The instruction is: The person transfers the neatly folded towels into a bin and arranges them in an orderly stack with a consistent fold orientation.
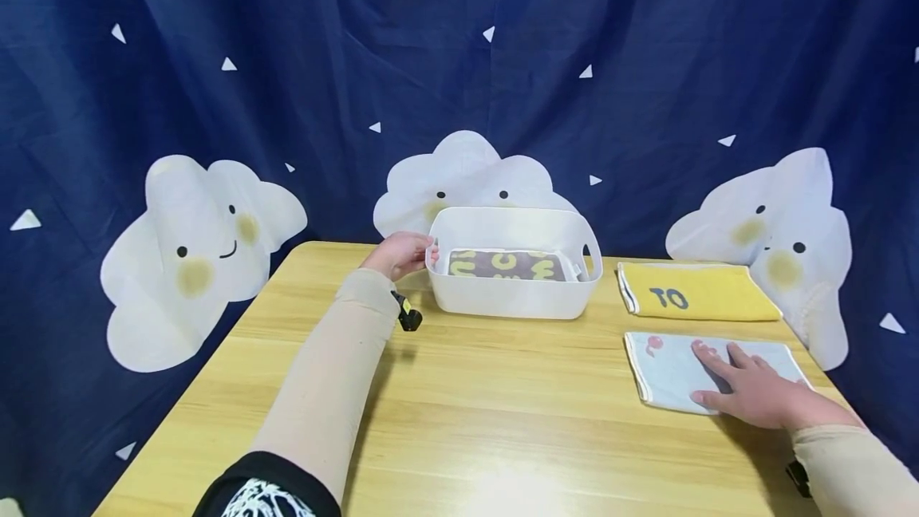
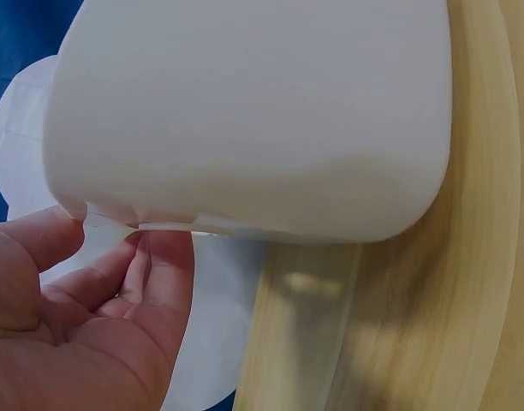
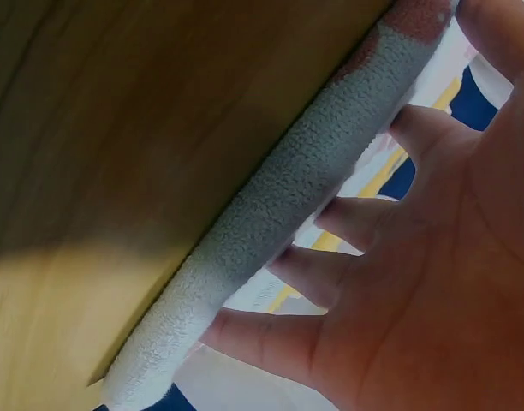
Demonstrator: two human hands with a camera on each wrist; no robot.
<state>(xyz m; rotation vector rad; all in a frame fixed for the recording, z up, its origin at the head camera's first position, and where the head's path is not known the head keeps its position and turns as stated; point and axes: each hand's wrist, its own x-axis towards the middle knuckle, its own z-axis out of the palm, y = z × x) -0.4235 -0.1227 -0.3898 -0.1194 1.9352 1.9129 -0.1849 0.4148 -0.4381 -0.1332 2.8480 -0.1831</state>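
Note:
A white plastic basket stands at the back of the table, and a folded grey-brown towel with yellow letters lies inside it. My left hand grips the basket's left end at the handle. In the left wrist view the fingers hook in at the rim, with the thumb beside them. At the right, my right hand rests with spread fingers on a folded light-blue towel with pink prints. The right wrist view shows straight fingertips along the towel's thick folded edge.
A folded yellow towel marked "TO" lies behind the light-blue one, near the table's right edge. The wooden table ends at a dark blue curtain with white clouds and triangles.

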